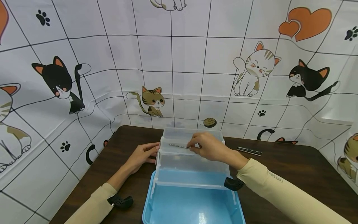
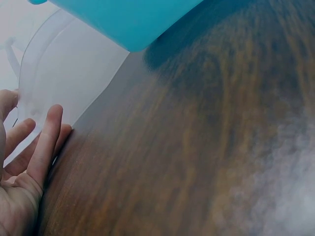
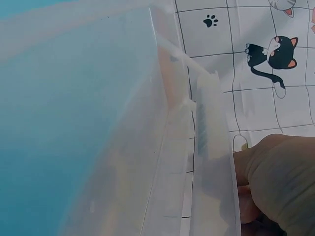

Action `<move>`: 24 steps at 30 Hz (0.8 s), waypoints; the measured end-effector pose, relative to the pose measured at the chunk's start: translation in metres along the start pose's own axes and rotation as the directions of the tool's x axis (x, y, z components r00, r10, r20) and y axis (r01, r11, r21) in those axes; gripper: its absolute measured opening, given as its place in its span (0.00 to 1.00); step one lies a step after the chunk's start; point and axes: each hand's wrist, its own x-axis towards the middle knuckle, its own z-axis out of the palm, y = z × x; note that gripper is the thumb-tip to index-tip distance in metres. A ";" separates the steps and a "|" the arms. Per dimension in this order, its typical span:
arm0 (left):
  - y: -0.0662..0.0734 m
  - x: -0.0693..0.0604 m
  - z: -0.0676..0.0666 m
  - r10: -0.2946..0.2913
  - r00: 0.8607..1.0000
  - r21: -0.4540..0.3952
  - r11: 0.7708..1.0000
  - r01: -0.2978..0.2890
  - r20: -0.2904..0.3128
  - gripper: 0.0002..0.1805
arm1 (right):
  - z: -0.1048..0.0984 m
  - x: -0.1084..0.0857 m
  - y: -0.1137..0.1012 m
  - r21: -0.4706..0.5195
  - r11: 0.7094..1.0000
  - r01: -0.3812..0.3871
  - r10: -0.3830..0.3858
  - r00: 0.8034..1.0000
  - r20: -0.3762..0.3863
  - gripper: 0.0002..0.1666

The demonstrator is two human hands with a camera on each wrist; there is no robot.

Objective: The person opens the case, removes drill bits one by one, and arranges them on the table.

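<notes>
A light blue plastic box [image 1: 193,202] stands open, with clear folding trays raised behind its base. My right hand [image 1: 208,147] is over the upper clear tray [image 1: 174,150] and pinches a thin spiral drill bit [image 1: 177,145] by its right end. The bit lies nearly level, pointing left. Through the clear plastic in the right wrist view, the spiral bit [image 3: 202,132] looks blurred. At the tray's left end, my left hand [image 1: 143,156] touches the side with fairly straight fingers. Those fingers [image 2: 47,142] rest beside the clear plastic wall [image 2: 74,64] in the left wrist view.
More drill bits [image 1: 249,151] lie together on the dark wooden table [image 1: 279,174], right of the box. Behind the table's far edge hangs a white sheet [image 1: 187,87] printed with cats and grid lines. The lower clear tray [image 1: 193,163] slopes over the box's rear.
</notes>
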 end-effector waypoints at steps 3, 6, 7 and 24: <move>0.000 0.000 0.001 -0.002 1.000 0.001 1.000 0.002 -0.002 0.28 | 0.000 -0.001 0.001 0.012 1.000 -0.004 0.004 1.000 0.002 0.09; 0.000 0.000 0.001 -0.006 1.000 0.000 1.000 0.006 -0.008 0.28 | 0.000 -0.002 0.002 0.024 1.000 -0.011 0.011 1.000 0.001 0.09; 0.000 0.000 0.001 -0.007 1.000 -0.001 1.000 0.007 -0.010 0.28 | 0.001 -0.002 0.002 0.027 1.000 -0.013 0.013 1.000 -0.001 0.09; 0.000 0.000 0.000 -0.016 1.000 0.005 1.000 0.016 -0.013 0.29 | -0.009 -0.020 0.010 0.092 0.993 -0.071 0.080 0.992 -0.095 0.07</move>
